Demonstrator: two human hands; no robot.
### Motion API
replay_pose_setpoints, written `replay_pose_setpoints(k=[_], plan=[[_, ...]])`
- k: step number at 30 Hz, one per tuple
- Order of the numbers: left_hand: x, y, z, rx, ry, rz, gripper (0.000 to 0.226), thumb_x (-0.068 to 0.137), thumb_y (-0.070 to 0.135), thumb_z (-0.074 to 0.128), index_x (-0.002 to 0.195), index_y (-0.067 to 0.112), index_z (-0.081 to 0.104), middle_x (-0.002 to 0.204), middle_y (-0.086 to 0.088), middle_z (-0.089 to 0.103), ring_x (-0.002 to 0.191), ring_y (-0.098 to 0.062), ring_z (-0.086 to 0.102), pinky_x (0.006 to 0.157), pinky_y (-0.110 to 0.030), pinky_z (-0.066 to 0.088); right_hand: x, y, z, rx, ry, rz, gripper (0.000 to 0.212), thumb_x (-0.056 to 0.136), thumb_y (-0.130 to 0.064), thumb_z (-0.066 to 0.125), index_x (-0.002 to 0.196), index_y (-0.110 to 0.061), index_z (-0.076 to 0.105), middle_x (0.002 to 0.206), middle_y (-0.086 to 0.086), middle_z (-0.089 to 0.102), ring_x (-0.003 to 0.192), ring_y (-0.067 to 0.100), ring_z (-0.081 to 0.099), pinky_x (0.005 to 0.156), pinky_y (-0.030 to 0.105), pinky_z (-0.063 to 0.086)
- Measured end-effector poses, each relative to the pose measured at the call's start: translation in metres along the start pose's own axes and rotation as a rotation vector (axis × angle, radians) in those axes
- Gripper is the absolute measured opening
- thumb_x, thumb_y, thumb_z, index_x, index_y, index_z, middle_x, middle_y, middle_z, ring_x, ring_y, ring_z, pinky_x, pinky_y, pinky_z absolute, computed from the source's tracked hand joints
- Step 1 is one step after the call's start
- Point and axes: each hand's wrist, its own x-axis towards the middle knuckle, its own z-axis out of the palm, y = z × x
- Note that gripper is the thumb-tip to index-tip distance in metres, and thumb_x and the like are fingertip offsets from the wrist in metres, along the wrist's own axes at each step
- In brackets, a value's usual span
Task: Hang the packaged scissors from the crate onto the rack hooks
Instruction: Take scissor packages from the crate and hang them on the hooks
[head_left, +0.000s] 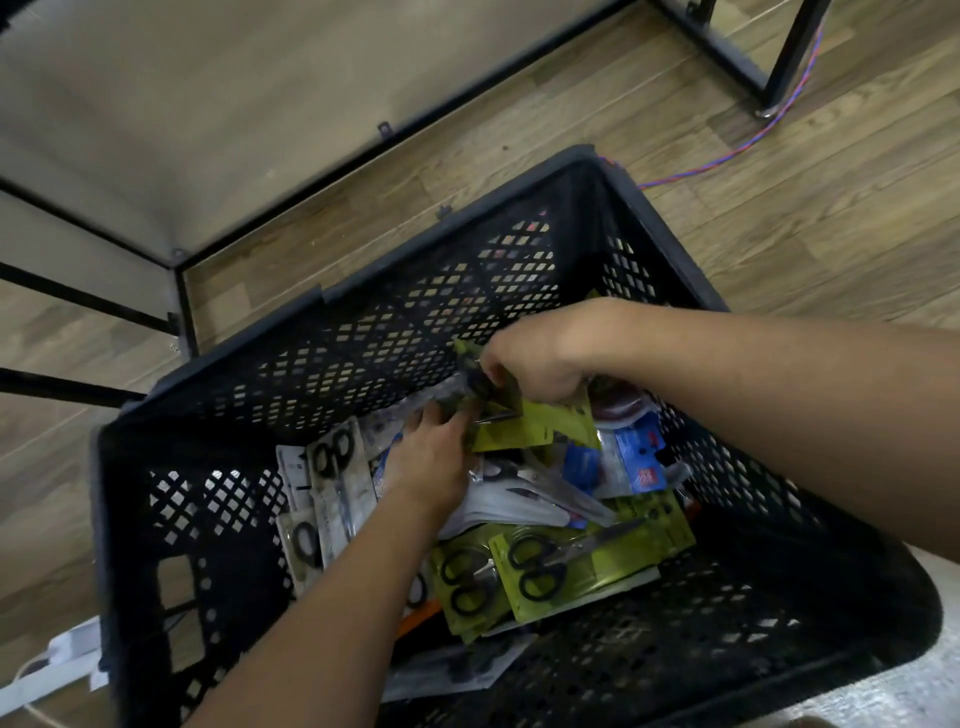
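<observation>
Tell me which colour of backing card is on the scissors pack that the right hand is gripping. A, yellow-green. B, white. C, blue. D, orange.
A: the right hand curls round the top of a yellow-green scissors pack, raised above the mixed pile inside the black crate.
</observation>
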Motion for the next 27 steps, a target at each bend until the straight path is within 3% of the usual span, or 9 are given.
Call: replay_pose_setpoints(k=[2,4,9,14,17,19,22,24,27], plan=[[0.0,0.003,-0.006,0.106,-0.036,0.023,0.072,0.099,0.032,0.057,0.16,0.04,0.02,0.15,-0.01,0.034,0.135,-0.038,0.039,0.099,-0.05,0.048,0.0,0.001,0.003,0.024,-0.057,-0.038,0.034,0.095,-0.009,0.052,0.126,-0.012,0.066,0.12,0.009,0.067,0.083,0.022,0.062,0.046,0.021,0.047],[-0.007,0.003,-0.012,0.137,-0.025,0.037,0.073,0.098,0.027,0.055,0.161,0.04,0.02,0.149,-0.009,0.036,0.135,-0.036,0.039,0.098,-0.049,0.049,0.003,0.001,0.002,0.206,0.042,-0.025,0.027,0.093,-0.016,0.057,0.116,-0.013,0.07,0.11,0.008,0.071,0.086,0.025,0.069,0.058,0.026,0.056],[-0.058,-0.022,-0.066,0.183,0.054,0.025,0.038,0.099,0.028,0.056,0.137,0.032,0.056,0.139,0.003,0.057,0.128,-0.023,0.053,0.105,-0.041,0.043,0.0,0.005,-0.03,0.757,-0.109,-0.038,0.03,0.098,-0.022,0.052,0.105,-0.001,0.073,0.088,0.01,0.08,0.084,0.022,0.078,0.072,0.032,0.062],[-0.136,-0.042,-0.126,-0.029,0.007,-0.233,0.019,0.104,0.036,0.046,0.114,0.033,0.062,0.112,0.005,0.071,0.107,-0.02,0.067,0.092,-0.041,0.053,-0.02,0.017,-0.064,0.977,-0.189,-0.223,0.078,0.094,-0.075,0.038,0.127,-0.008,0.062,0.109,0.004,0.079,0.108,0.02,0.073,0.104,0.039,0.051],[-0.16,-0.031,-0.139,-0.353,0.079,-0.345,0.021,0.107,0.035,0.045,0.099,0.032,0.064,0.099,0.011,0.072,0.094,-0.009,0.068,0.083,-0.036,0.055,-0.028,0.025,-0.064,1.0,-0.14,-0.354,0.048,0.098,-0.049,0.057,0.12,-0.008,0.068,0.109,0.003,0.079,0.104,0.019,0.075,0.095,0.035,0.054],[-0.154,-0.016,-0.142,-0.383,0.116,-0.339,0.021,0.107,0.032,0.046,0.097,0.029,0.065,0.095,0.011,0.07,0.089,-0.008,0.067,0.071,-0.027,0.05,-0.027,0.028,-0.059,0.939,0.006,-0.304,0.026,0.096,-0.032,0.068,0.102,-0.007,0.073,0.089,0.006,0.08,0.083,0.022,0.077,0.075,0.029,0.056],[-0.138,0.011,-0.146,-0.431,0.139,-0.295,0.023,0.106,0.03,0.048,0.09,0.023,0.065,0.085,0.008,0.069,0.071,-0.007,0.064,0.053,-0.019,0.044,-0.023,0.027,-0.053,0.711,0.252,-0.134,0.028,0.089,-0.035,0.077,0.082,-0.008,0.077,0.055,0.001,0.063,0.052,0.016,0.061,0.05,0.025,0.049],[-0.137,0.02,-0.146,-0.625,0.113,-0.309,0.022,0.104,0.027,0.052,0.093,0.022,0.07,0.087,0.008,0.074,0.073,-0.003,0.069,0.058,-0.017,0.054,-0.023,0.022,-0.052,0.62,0.365,-0.073,0.03,0.087,-0.036,0.076,0.077,-0.008,0.077,0.057,0.002,0.063,0.055,0.015,0.061,0.05,0.024,0.048],[-0.144,0.026,-0.148,-1.09,0.039,-0.427,0.021,0.105,0.022,0.052,0.104,0.017,0.073,0.097,0.002,0.08,0.075,-0.011,0.077,0.057,-0.029,0.061,-0.022,0.019,-0.048,0.848,0.403,-0.056,0.025,0.09,-0.032,0.07,0.088,-0.008,0.077,0.079,0.006,0.077,0.074,0.019,0.072,0.07,0.031,0.056]])
